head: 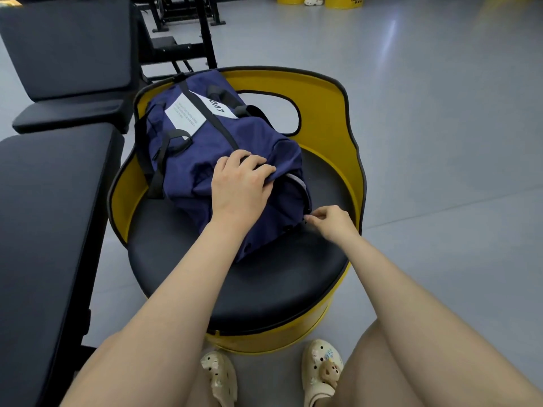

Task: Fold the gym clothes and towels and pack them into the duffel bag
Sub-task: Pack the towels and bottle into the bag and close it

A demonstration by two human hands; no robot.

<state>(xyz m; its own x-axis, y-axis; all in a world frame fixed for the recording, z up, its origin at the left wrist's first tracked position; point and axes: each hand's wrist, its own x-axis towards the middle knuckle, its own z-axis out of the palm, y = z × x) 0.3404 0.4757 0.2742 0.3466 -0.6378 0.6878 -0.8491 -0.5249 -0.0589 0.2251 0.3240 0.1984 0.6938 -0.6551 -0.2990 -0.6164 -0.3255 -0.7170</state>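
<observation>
A navy duffel bag (205, 136) with black straps and white labels lies on the black seat of a yellow barrel chair (326, 113). My left hand (239, 186) grips the bag's fabric at its near end, fingers curled over the top. My right hand (330, 220) pinches the zipper pull at the bag's near right corner. No clothes or towels show outside the bag.
A black padded gym bench (50, 207) runs along the left, with another bench pad (67, 45) and black machine frames (188, 30) behind. Grey floor lies to the right. My feet in cream clogs (321, 368) stand just in front of the chair.
</observation>
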